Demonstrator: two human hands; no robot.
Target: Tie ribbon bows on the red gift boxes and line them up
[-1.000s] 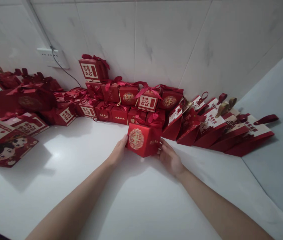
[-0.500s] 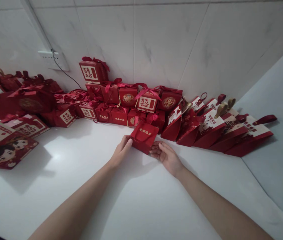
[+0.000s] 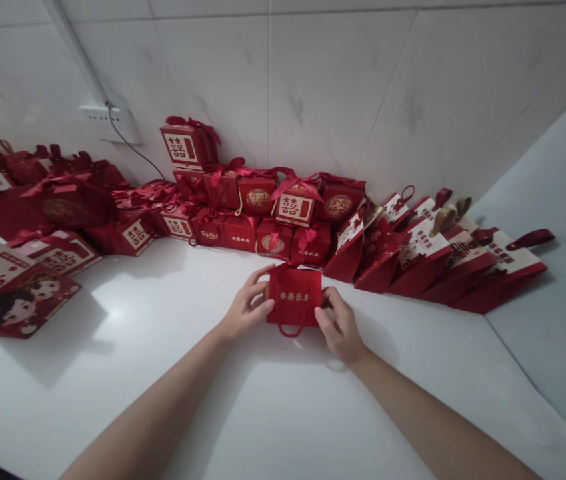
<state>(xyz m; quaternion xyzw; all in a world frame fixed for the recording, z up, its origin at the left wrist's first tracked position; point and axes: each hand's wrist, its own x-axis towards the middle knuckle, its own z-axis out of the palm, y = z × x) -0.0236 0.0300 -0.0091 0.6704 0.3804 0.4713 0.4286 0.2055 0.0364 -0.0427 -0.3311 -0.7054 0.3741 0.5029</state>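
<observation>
Between my hands is a small red gift box (image 3: 293, 293) with gold characters and a red cord handle that hangs down over its front. My left hand (image 3: 247, 308) is closed on the box's left edge, thumb on the near face. At the right edge my right hand (image 3: 339, 323) grips the box, its thumb or finger against the front corner. Just behind it stand stacked red gift boxes (image 3: 275, 240) with ribbons and gold or white panels. Whether the held box rests fully on the white table (image 3: 243, 407) I cannot tell.
Triangular red boxes with ribbon loops (image 3: 423, 257) lean in a row at the right. More red boxes (image 3: 67, 207) crowd the left, with a larger box showing cartoon faces (image 3: 17, 293) nearer me. A tiled wall (image 3: 313, 80) with a socket (image 3: 110, 123) stands behind.
The held box has come a little towards me and turned, so its lettered face now points squarely at me. Its cord handle now hangs forward. Both hands shifted their hold along its sides.
</observation>
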